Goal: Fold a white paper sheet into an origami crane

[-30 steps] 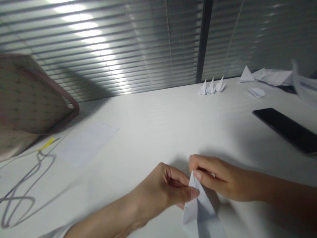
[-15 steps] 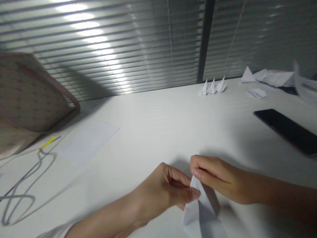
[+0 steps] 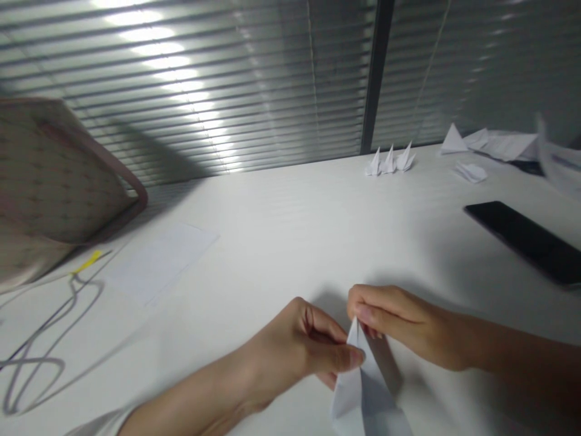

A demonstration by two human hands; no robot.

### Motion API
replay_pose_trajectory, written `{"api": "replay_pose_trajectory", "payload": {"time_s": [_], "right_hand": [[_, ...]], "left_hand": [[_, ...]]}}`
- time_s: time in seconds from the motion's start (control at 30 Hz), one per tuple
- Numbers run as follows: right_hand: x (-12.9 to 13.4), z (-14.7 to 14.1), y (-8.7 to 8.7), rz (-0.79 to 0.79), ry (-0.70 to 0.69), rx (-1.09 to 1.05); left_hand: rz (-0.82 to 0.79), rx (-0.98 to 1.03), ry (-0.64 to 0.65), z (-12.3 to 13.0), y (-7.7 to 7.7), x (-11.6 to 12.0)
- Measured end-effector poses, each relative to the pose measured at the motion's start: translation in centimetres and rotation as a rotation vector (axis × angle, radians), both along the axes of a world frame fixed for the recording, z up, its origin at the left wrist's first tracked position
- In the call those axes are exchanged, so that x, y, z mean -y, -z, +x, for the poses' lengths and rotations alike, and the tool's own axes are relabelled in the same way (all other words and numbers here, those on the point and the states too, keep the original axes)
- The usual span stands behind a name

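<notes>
Between the two hands and reaching below them, a narrow folded white paper piece (image 3: 368, 396), pointed end up, its long axis running from the fingertips down and slightly left toward the wearer, lower end cut off by the frame. Left hand (image 3: 295, 354) curled, thumb pressed against the paper's flank; right hand (image 3: 399, 324) pinching the tip, thumb probably behind it. Right hand nearer the point. Sharp creases, one shadowed inner fold. Far beyond the right hand, three small pointed paper folds (image 3: 389, 161) on the white desk (image 3: 272, 242).
</notes>
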State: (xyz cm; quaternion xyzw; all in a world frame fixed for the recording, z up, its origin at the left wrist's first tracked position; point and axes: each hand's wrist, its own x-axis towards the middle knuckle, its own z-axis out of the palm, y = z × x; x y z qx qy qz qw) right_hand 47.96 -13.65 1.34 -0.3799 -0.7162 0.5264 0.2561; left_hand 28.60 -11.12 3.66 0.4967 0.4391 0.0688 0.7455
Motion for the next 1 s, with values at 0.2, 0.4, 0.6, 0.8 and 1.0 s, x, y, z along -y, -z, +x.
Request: {"api": "replay_pose_trajectory", "payload": {"time_s": [0.2,0.4,0.6,0.8,1.0], "right_hand": [[-0.1,-0.1,0.0,-0.010,0.016,-0.012],[-0.7,-0.5,0.9,-0.004,0.065,-0.008],[-2.9,-0.6,1.7,0.098,0.205,-0.076],[-7.4,-0.6,2.0,0.200,0.298,-0.106],[-10.8,-1.2,2.0,0.266,0.351,-0.127]], "left_hand": [[0.001,0.030,0.011,0.1,0.0,0.0],[0.071,0.042,0.011,0.4,0.2,-0.9],[0.220,0.058,-0.036,0.3,0.4,-3.1],[0.339,0.083,-0.088,0.9,1.5,-7.3],[0.388,0.091,-0.083,0.7,1.9,-10.5]]}}
